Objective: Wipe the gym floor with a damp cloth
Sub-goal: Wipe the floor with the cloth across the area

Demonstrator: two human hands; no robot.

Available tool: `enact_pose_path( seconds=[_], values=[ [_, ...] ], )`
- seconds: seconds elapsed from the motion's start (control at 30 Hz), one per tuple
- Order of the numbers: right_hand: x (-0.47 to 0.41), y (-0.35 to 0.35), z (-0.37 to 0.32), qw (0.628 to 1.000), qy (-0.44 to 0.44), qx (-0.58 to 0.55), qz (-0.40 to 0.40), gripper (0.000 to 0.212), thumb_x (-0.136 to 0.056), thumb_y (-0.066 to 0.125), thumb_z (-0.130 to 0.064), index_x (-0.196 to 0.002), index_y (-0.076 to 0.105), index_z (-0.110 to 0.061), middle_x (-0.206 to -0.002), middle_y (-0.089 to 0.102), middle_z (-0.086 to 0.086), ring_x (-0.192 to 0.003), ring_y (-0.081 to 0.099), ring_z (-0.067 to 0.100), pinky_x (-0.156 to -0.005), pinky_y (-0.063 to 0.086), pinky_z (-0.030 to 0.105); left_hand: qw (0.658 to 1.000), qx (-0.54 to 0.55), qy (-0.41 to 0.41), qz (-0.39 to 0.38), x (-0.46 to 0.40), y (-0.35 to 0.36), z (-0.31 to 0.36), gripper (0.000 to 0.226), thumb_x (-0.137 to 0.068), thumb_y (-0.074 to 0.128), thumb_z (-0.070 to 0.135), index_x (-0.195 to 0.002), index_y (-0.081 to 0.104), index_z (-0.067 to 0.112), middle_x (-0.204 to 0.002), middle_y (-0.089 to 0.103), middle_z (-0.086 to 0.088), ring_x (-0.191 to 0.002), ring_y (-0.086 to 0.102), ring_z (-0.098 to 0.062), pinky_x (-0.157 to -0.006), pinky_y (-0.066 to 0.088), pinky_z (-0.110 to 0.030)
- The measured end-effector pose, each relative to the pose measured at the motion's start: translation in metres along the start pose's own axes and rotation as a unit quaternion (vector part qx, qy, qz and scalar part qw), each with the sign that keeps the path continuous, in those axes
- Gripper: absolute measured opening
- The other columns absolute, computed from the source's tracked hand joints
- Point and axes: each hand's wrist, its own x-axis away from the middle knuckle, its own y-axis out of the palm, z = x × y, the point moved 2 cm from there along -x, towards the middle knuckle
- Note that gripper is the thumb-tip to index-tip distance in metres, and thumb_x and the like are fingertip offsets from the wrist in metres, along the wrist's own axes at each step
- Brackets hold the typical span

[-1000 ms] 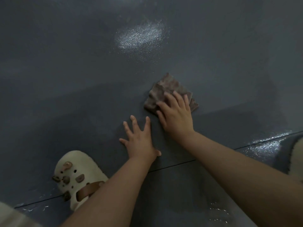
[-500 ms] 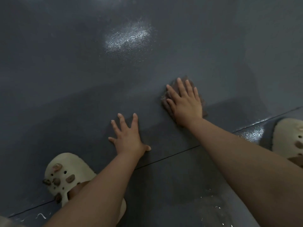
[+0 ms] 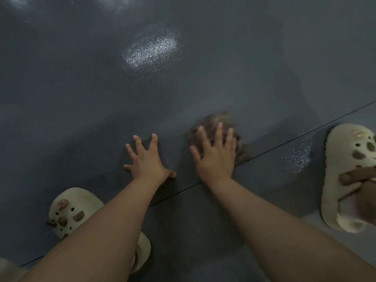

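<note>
A brownish damp cloth lies crumpled on the dark grey gym floor, mostly hidden under my right hand. That hand presses flat on the cloth with straight, spread fingers. My left hand rests flat on the bare floor just left of the cloth, fingers splayed, holding nothing. The cloth looks blurred from motion.
A thin seam runs diagonally across the floor under my right wrist. My cream clogs sit at the lower left and at the right edge. Shiny patches glint far ahead and beside the right clog.
My right hand has slid the cloth toward me, close to the floor seam. The view has tilted down, so both clogs now show. My left hand stays planted flat.
</note>
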Motion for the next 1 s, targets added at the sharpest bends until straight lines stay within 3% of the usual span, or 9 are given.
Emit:
enact_pose_path(
  seconds=[0.1,0.23,0.37,0.47,0.57,0.67,0.83,0.9,1.0],
  values=[
    [0.036,0.017,-0.020,0.987,-0.147,0.068,-0.009,0.054,-0.084,0.035,-0.054,-0.134,0.050,-0.038,-0.146,0.042,0.013,-0.133,0.037,0.044,-0.106,0.032,0.052,1.000,0.006,0.008,0.001,-0.001,0.000,0.000,0.124,-0.062,0.085,0.043,-0.151,-0.002,0.034,-0.156,-0.021,-0.008,-0.143,-0.015,-0.036,-0.109,0.016,-0.065],
    [0.023,0.009,0.015,0.967,-0.240,0.081,-0.003,0.049,-0.084,0.041,-0.043,-0.127,0.059,-0.032,-0.138,0.052,0.009,-0.126,0.049,0.036,-0.105,0.028,0.045,1.000,-0.004,0.003,-0.001,0.000,0.000,-0.001,0.127,-0.062,0.086,0.041,-0.151,-0.005,0.034,-0.156,-0.023,-0.007,-0.144,-0.016,-0.035,-0.109,0.016,-0.065],
    [-0.011,-0.020,0.089,0.992,-0.102,0.063,0.030,0.050,-0.086,0.038,-0.039,-0.129,0.059,-0.024,-0.138,0.052,0.014,-0.125,0.049,0.039,-0.102,0.038,0.051,1.000,-0.022,-0.006,-0.009,0.001,0.000,0.001,0.127,-0.064,0.085,0.041,-0.150,-0.008,0.034,-0.155,-0.026,-0.009,-0.143,-0.018,-0.035,-0.109,0.018,-0.064],
    [-0.016,-0.043,0.145,0.996,0.069,0.041,0.031,0.055,-0.093,0.029,-0.042,-0.144,0.039,-0.023,-0.153,0.029,0.015,-0.141,0.024,0.038,-0.114,0.018,0.048,0.999,-0.032,-0.016,-0.012,0.002,-0.002,0.005,0.127,-0.065,0.084,0.040,-0.150,-0.010,0.033,-0.155,-0.026,-0.009,-0.144,-0.016,-0.034,-0.109,0.019,-0.063],
    [0.003,-0.046,0.165,0.981,0.190,0.023,0.036,0.052,-0.101,0.030,-0.038,-0.150,0.022,-0.024,-0.158,0.014,0.013,-0.145,0.010,0.033,-0.117,0.008,0.045,0.999,-0.042,-0.015,-0.002,0.005,0.000,0.009,0.122,-0.069,0.083,0.037,-0.151,-0.008,0.030,-0.156,-0.023,-0.009,-0.145,-0.013,-0.031,-0.111,0.019,-0.061],
    [0.041,-0.028,0.145,0.945,0.317,-0.046,0.070,0.050,-0.101,0.034,-0.035,-0.149,0.028,-0.019,-0.156,0.018,0.017,-0.143,0.014,0.036,-0.114,0.010,0.048,0.999,-0.042,0.007,0.024,0.011,0.005,0.013,0.109,-0.074,0.080,0.030,-0.152,0.003,0.031,-0.158,-0.015,-0.009,-0.146,-0.007,-0.030,-0.112,0.020,-0.058],
    [0.071,-0.006,0.102,0.957,0.275,-0.089,0.021,0.053,-0.092,0.031,-0.037,-0.136,0.051,-0.014,-0.142,0.041,0.027,-0.128,0.038,0.051,-0.102,0.031,0.059,0.994,-0.073,0.050,0.057,0.019,0.010,0.015,0.092,-0.082,0.073,0.027,-0.151,0.013,0.029,-0.158,-0.006,-0.012,-0.146,0.002,-0.031,-0.116,0.019,-0.047],
    [0.054,-0.014,0.119,0.967,0.244,-0.063,0.041,0.053,-0.094,0.030,-0.039,-0.139,0.047,-0.018,-0.145,0.038,0.025,-0.132,0.034,0.049,-0.106,0.027,0.056,0.991,-0.097,0.068,0.061,0.022,0.012,0.015,0.088,-0.085,0.070,0.028,-0.151,0.012,0.030,-0.158,-0.006,-0.013,-0.146,0.003,-0.032,-0.116,0.018,-0.045],
    [0.012,-0.035,0.153,0.966,0.254,-0.027,0.050,0.051,-0.101,0.028,-0.039,-0.150,0.023,-0.027,-0.158,0.011,0.015,-0.144,0.008,0.038,-0.115,0.007,0.047,0.990,-0.090,0.082,0.069,0.027,0.018,0.012,0.080,-0.089,0.065,0.026,-0.151,0.014,0.028,-0.158,-0.003,-0.014,-0.145,0.004,-0.032,-0.117,0.017,-0.044]
  ],
)
